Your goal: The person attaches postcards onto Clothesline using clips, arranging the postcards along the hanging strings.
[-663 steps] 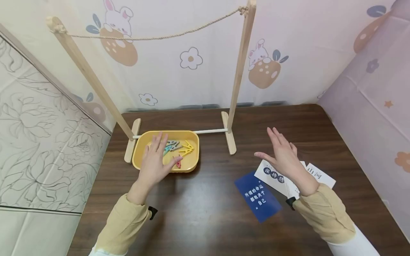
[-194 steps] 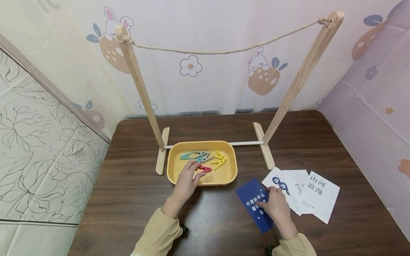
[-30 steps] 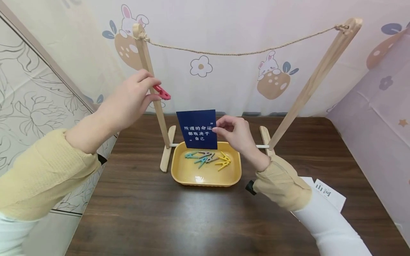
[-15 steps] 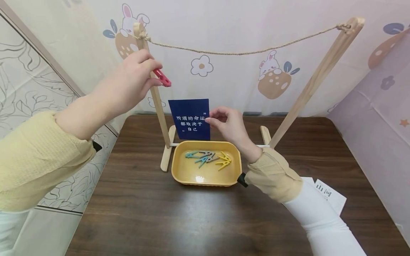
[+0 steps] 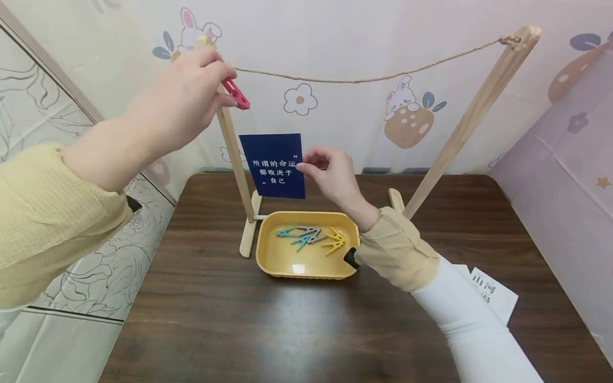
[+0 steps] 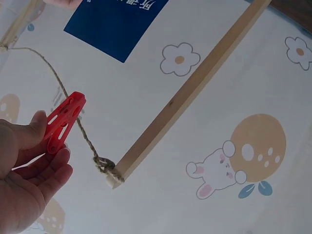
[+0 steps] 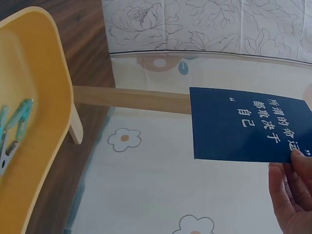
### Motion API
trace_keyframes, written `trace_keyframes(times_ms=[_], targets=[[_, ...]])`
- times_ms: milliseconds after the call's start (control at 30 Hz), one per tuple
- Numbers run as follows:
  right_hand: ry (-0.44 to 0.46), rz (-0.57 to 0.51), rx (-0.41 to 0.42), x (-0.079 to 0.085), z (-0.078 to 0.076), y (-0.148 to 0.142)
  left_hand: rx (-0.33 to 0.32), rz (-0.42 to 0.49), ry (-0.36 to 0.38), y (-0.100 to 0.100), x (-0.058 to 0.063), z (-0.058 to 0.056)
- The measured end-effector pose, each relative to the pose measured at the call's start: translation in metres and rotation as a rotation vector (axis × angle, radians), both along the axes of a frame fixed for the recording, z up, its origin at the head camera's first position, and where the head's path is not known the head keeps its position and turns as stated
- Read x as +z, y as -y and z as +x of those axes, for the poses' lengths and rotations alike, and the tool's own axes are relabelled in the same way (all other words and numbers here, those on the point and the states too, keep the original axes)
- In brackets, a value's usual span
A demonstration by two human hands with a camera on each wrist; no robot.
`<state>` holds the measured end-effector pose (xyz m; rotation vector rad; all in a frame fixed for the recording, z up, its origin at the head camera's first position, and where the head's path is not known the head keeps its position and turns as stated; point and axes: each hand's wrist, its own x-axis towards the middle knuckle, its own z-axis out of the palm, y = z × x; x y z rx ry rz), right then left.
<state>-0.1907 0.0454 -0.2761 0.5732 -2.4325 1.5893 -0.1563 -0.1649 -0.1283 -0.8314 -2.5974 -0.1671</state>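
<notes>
My left hand [image 5: 179, 98] pinches a red clothespin [image 5: 235, 94] by its handles, near the top of the rack's left post. In the left wrist view the red clothespin [image 6: 66, 122] sits between thumb and fingers, and the rope [image 6: 84, 136] passes behind it. With thumb and fingers my right hand [image 5: 332, 173] grips the right edge of a dark blue card [image 5: 274, 183] printed with white characters. The card is held upright in the air, below the rope [image 5: 354, 82] and above the back of the yellow tray. Its lettering also shows in the right wrist view, the card [image 7: 229, 139] there lying sideways.
A yellow tray [image 5: 306, 275] holds teal, grey and yellow clothespins [image 5: 335, 242]. Wooden posts [image 5: 474, 119] carry the rope, with feet on the brown table [image 5: 230, 319]. White cards [image 5: 495, 298] lie at the right, partly hidden by my right sleeve. A printed curtain hangs behind.
Since the earliest frame, I have picked up the red clothespin and the blue card, and the rack and tray stand further right. Over the last second both hands rise and shift slightly left.
</notes>
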Motion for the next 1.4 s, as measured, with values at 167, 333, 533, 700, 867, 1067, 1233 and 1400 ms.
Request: trace_keyframes(times_ms=[167,333,533,700,867,1067,1233,1400], targets=[[-0.027,-0.007,-0.011,0.006,-0.005,0.007,0.039,-0.039,-0.002,0.005,0.006,-0.011],[-0.053,-0.020,-0.016,0.013,-0.009,0.014,0.063,-0.080,-0.043,0.017,0.007,-0.036],[-0.078,-0.023,-0.014,0.021,-0.010,0.021,0.078,-0.122,-0.120,0.053,-0.002,-0.098],[-0.099,-0.028,-0.015,0.026,-0.014,0.025,0.142,-0.110,-0.048,0.035,0.021,-0.067],[-0.111,-0.025,-0.020,0.031,-0.016,0.029,0.165,-0.111,0.003,0.017,0.037,-0.038],[-0.130,-0.025,-0.034,0.039,-0.019,0.032,0.187,-0.130,0.035,0.013,0.040,-0.038],[-0.146,-0.036,-0.044,0.046,-0.020,0.032,0.173,-0.146,0.044,0.016,0.039,-0.047],[-0.142,-0.025,-0.053,0.050,-0.022,0.032,0.165,-0.166,0.034,0.023,0.036,-0.065]])
